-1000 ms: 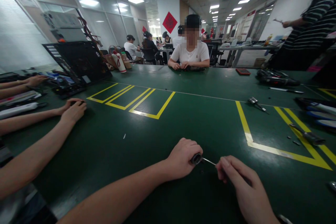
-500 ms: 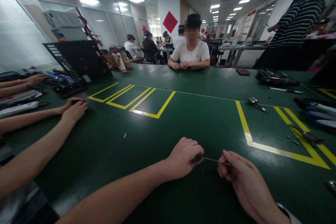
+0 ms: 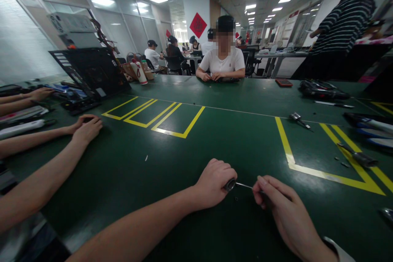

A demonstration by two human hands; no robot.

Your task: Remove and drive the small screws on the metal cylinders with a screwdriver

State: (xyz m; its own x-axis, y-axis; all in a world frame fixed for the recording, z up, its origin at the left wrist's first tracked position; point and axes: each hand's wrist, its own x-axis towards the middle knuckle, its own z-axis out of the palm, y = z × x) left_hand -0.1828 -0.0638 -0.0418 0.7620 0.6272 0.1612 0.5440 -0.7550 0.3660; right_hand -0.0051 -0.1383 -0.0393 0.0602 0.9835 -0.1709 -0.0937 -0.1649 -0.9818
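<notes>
My left hand (image 3: pixel 216 182) is closed around a dark metal cylindrical part (image 3: pixel 230 184), whose round, hollow-looking end faces right. Most of that part is hidden by the fingers. To its right, my right hand (image 3: pixel 281 206) pinches a thin metal-shafted tool (image 3: pixel 244 185) like a small screwdriver. The shaft points left and its tip is at the cylinder's round end; whether it goes inside I cannot tell. The tool's rear is covered by my fingers. On the green table (image 3: pixel 172 163) below the shaft lies a tiny dark ring-like piece (image 3: pixel 236 199).
Yellow tape (image 3: pixel 331 179) marks areas on the table. A metal tool head (image 3: pixel 362 158) and a smaller metal piece (image 3: pixel 297 118) lie at right. A co-worker's hands (image 3: pixel 87 127) rest at left near a black equipment frame (image 3: pixel 92 69). Another person (image 3: pixel 222 63) sits opposite.
My right hand has moved slightly left and turned a little, with the tool's dark rear now less visible. My left hand and the cylinder have barely shifted.
</notes>
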